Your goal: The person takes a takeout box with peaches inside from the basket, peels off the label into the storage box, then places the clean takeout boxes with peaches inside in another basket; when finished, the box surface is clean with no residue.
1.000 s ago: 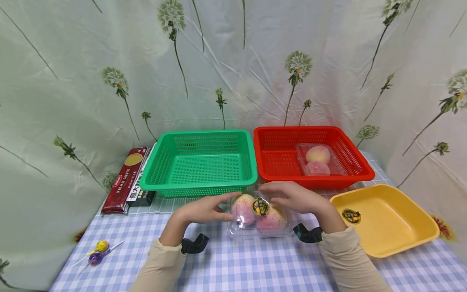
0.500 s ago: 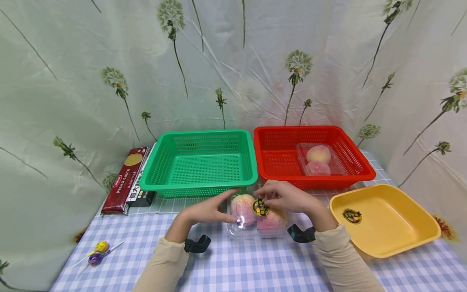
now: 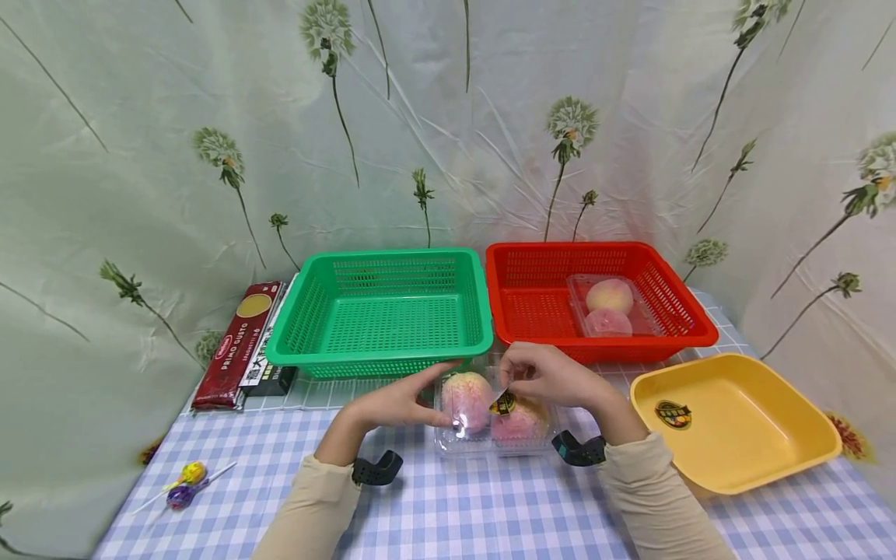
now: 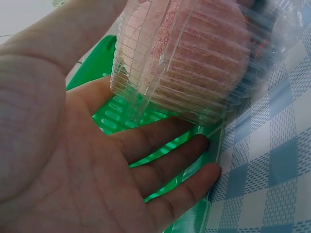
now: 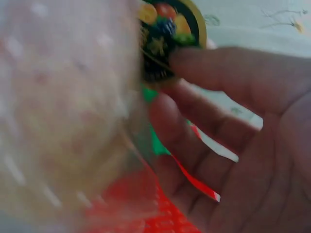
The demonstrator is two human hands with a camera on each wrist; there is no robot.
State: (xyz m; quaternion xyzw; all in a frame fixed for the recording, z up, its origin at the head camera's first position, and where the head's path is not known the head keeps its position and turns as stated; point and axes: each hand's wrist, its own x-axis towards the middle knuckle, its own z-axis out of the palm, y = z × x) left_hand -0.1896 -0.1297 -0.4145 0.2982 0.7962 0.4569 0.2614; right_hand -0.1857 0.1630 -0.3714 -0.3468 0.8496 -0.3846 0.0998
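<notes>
A clear plastic clamshell box [image 3: 463,445] with two pink-and-yellow peaches [image 3: 467,400] lies on the checked cloth. My left hand [image 3: 395,403] holds the box at its left end, thumb at the front and index finger toward the back; its other fingers stretch out beside the wall in the left wrist view. My right hand [image 3: 556,377] pinches a round black-and-gold fruit sticker [image 5: 167,34] between thumb and fingertips over the box. In the head view the sticker is bent up, its pale underside showing. The right fingers hide part of the lid.
Behind the box stand a green basket [image 3: 381,365] and a red basket [image 3: 609,350], which holds another peach box [image 3: 609,307]. A yellow tub [image 3: 749,435] with a similar sticker [image 3: 673,414] sits right. Two lollipops [image 3: 185,484] and a spaghetti pack [image 3: 238,346] lie left.
My right hand has moved left onto the sticker, taken its edge and folded it up from lying flat. My left hand has shifted slightly right against the box, which stays in place.
</notes>
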